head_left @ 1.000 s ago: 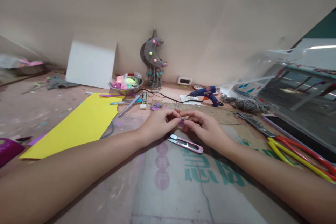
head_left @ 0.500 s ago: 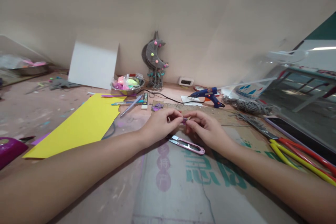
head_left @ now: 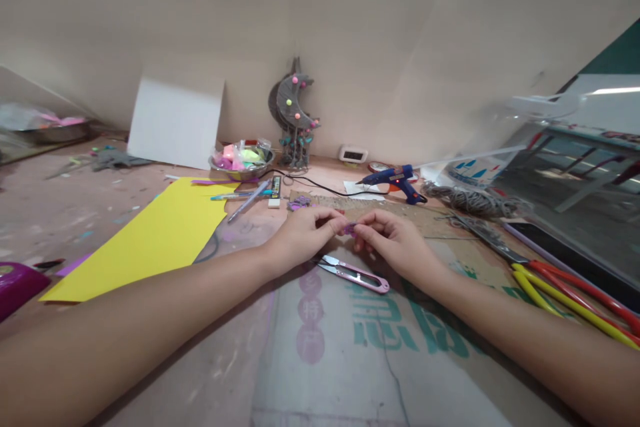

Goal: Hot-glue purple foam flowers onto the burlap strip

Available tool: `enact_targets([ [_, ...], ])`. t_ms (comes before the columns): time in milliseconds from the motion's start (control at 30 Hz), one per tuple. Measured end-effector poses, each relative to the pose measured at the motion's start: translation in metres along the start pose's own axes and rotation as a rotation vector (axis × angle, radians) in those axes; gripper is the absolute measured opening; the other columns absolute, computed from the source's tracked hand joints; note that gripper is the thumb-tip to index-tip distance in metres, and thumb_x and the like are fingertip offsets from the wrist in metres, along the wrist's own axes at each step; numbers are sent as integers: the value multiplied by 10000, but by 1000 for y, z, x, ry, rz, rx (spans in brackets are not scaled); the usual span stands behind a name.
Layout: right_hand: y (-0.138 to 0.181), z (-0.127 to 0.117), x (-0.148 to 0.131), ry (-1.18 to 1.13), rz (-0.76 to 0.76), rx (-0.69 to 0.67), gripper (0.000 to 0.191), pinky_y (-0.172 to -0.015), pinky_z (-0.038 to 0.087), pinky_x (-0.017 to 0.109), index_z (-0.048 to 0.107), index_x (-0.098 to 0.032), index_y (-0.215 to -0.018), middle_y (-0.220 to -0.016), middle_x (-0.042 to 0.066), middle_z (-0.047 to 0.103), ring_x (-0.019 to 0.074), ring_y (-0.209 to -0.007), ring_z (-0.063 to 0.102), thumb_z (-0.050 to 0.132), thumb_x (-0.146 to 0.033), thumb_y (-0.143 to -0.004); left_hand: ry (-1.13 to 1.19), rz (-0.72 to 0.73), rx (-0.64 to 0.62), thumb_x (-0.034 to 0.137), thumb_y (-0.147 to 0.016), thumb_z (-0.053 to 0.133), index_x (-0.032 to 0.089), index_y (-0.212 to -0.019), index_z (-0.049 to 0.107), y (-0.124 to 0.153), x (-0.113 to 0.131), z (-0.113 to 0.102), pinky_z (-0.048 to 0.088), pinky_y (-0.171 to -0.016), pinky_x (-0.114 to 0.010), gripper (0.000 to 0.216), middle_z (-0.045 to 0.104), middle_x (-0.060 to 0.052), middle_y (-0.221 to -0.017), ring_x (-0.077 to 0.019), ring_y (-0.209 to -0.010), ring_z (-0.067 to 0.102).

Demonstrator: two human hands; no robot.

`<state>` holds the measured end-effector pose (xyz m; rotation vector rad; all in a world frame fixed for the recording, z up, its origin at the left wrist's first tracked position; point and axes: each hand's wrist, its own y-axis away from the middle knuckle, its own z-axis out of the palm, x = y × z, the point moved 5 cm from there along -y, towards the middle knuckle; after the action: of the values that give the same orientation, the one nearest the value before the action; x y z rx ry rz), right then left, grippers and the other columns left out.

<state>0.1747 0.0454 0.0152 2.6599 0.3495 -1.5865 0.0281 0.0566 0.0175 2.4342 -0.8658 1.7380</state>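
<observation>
Between the fingertips of my left hand [head_left: 306, 235] and right hand [head_left: 395, 240] I pinch a purple piece [head_left: 350, 229], just beyond the pink snips [head_left: 345, 271]; it looks light, soft and easily crushed, so its edges seem the safest hold

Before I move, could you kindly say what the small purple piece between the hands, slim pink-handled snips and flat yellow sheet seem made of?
Small purple piece: material unclear, being tiny and partly hidden.
Slim pink-handled snips: apparently metal, by their silvery gleam; pink part smooth, perhaps painted.
Flat yellow sheet: likely paper or card, matte and thin-edged.
</observation>
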Motion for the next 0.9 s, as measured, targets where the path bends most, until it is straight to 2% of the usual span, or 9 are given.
enact_targets([
  [133, 0, 1, 1, 6, 2, -15, 240, -419, 393, 211, 526, -178, -778, -567, -10, 610, 100, -443, 513, 542, -417, -766, -14, -18, 3, 384, -827, 404, 132, -718, 591, 0, -3, 0, 333, -515, -205, 332, 524, 13, -604, -103, -576, 472],
  [333, 1, 2, 1, 31, -29, -20, 243, -437, 404, 212, 546, -176, -778, -587, -3, 616, 108, -479, 538, 540, -418, -773, -30, -16, -17, 315, -790, 457, 129, -744, 623, 0, 1, 3, 367, -549, -201, 254, 575, 0, -658, -103, -609, 499],
  [467, 1, 3, 1, 24, -35, -20, 240, -442, 412, 211, 547, -173, -782, -589, -3, 619, 105, -482, 541, 548, -413, -766, -69, 7, 18, 289, -765, 483, 135, -748, 634, 1, 1, 2, 396, -584, -204, 215, 612, -8, -699, -113, -649, 534],
  [667, 0, 1, 3, 43, -11, -3, 229, -423, 406, 206, 547, -175, -776, -576, 0, 625, 107, -463, 538, 552, -403, -764, -74, -30, -2, 193, -749, 437, 160, -862, 661, 0, -6, 3, 425, -645, -218, 253, 657, -15, -805, -130, -722, 572],
  [900, 1, 2, 3, 41, -16, -18, 224, -419, 401, 206, 543, -185, -788, -592, -5, 624, 104, -457, 532, 537, -408, -773, -66, -22, 33, 295, -775, 469, 134, -776, 631, 0, 0, 0, 412, -598, -216, 228, 626, -21, -720, -124, -661, 553],
])
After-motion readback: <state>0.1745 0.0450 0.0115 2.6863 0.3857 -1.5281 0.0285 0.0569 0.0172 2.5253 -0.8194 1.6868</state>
